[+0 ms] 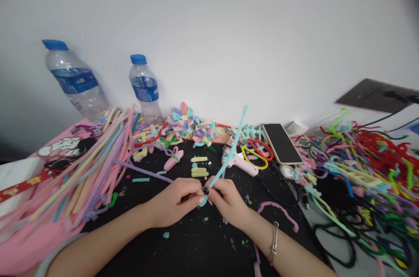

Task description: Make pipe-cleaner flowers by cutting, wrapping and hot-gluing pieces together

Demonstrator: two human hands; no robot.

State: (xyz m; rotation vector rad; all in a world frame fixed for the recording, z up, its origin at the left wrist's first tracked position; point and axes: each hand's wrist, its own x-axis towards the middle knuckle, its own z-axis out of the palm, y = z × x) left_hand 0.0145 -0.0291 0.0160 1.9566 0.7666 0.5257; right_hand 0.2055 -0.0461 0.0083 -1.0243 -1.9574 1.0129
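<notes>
A light-blue pipe cleaner [235,146] slants up and to the right out of my pinched fingers, its lower end bent into a small curl between them. My left hand [175,202] grips it from the left, thumb and forefinger pressed together. From the other side my right hand [229,200] pinches the same pipe cleaner, and the two hands nearly touch. Something small and dark sits at the pinch, too small to name. Just beyond my fingers lie short yellow pipe cleaner pieces [199,172]. A pink glue gun [242,163] rests behind my right hand.
Long pastel pipe cleaners [94,154] fill the left side. Two water bottles [144,89] stand against the wall. Finished pipe cleaner flowers [183,117] lie at the back. A phone [282,143] leans back right, beside a tangled heap of coloured pipe cleaners [376,159]. Scraps litter the black mat [147,251].
</notes>
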